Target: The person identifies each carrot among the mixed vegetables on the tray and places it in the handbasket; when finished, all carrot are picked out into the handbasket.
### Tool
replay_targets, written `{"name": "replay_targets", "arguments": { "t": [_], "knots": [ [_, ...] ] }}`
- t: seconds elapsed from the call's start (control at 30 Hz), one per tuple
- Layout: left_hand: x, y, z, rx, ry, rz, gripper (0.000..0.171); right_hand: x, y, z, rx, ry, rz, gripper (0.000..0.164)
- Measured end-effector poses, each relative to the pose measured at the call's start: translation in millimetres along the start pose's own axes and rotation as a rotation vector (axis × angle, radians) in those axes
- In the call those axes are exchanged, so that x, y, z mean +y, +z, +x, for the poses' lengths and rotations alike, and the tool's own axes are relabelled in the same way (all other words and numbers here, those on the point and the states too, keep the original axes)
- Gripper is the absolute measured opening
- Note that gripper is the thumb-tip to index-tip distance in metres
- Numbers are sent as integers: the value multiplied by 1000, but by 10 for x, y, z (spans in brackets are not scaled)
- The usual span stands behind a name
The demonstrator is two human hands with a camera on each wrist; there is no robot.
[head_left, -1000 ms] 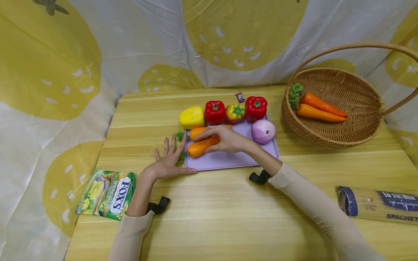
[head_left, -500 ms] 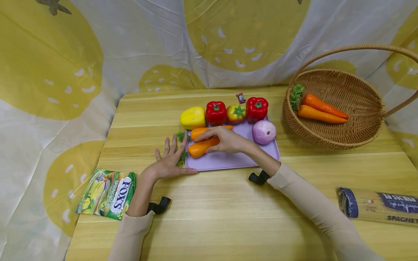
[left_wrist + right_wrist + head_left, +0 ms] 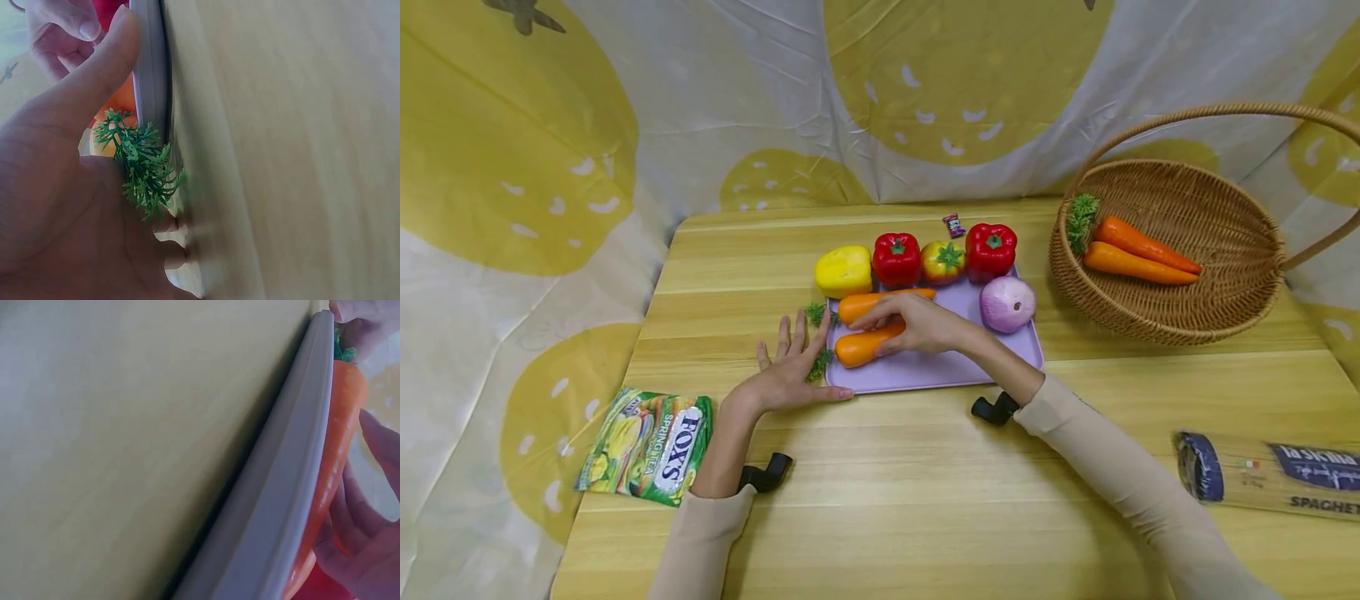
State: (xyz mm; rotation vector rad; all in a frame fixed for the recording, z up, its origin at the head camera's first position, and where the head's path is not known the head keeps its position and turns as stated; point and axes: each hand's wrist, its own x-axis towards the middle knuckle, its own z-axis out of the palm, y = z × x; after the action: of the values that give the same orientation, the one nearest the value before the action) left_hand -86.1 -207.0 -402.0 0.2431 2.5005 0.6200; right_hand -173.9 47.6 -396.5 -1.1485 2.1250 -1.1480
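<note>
On this wood-grain table (image 3: 895, 500), my left hand (image 3: 786, 379) spreads wide at the lilac tray (image 3: 958, 368)'s eight o'clock corner, seemingly steadying it, while my right hand (image 3: 922, 323) curls around the nearer carrot (image 3: 859, 347) at nine.

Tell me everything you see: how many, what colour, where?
Table: one, pale wood, foreground
Tray: one, lilac, mid-table
Basket: one, brown, far right
Carrots: four, orange, two on tray, two in basket
Peppers: three, one yellow and two red, tray's far side
Tomato: one, red-yellow, between red peppers
Onion: one, purple, tray's right side
Small packet: one, dark purple, behind tray
Fox's bag: one, mostly green, left
Spaghetti pack: one, yellow-blue, right
Cloth: count unclear, white and yellow, background
Wrist attachments: two, black, beside wrists
Sleeves: two, beige, forearms
Left hand: one, bare, at tray's left edge
Right hand: one, bare, gripping nearer tray carrot
</note>
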Motion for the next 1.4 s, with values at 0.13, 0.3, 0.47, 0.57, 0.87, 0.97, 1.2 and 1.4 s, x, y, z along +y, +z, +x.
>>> {"name": "replay_targets", "arguments": {
  "t": [0.13,0.3,0.47,0.57,0.87,0.97,1.2,1.4],
  "knots": [
    [-9,1,7,0,-3,9,123,19,13,5,-14,-9,-14,43],
    [-2,-3,4,-3,-5,9,124,17,30,17,-28,-12,-15,45],
    [-11,1,7,-2,2,-12,125,3,39,30,-43,4,-13,47],
    [-14,-4,2,1,14,-29,127,3,44,40,-55,13,-5,47],
    [-6,-4,-4,-2,17,-32,125,-18,61,29,-124,69,16,45],
    [-6,-4,-4,-2,14,-25,125,-35,52,22,-132,101,30,44],
    [1,-2,-12,-10,9,-30,123,-62,35,8,-153,132,33,45],
    [-10,1,-4,0,13,-29,123,-73,19,-35,-173,147,28,45]
  ]
}}
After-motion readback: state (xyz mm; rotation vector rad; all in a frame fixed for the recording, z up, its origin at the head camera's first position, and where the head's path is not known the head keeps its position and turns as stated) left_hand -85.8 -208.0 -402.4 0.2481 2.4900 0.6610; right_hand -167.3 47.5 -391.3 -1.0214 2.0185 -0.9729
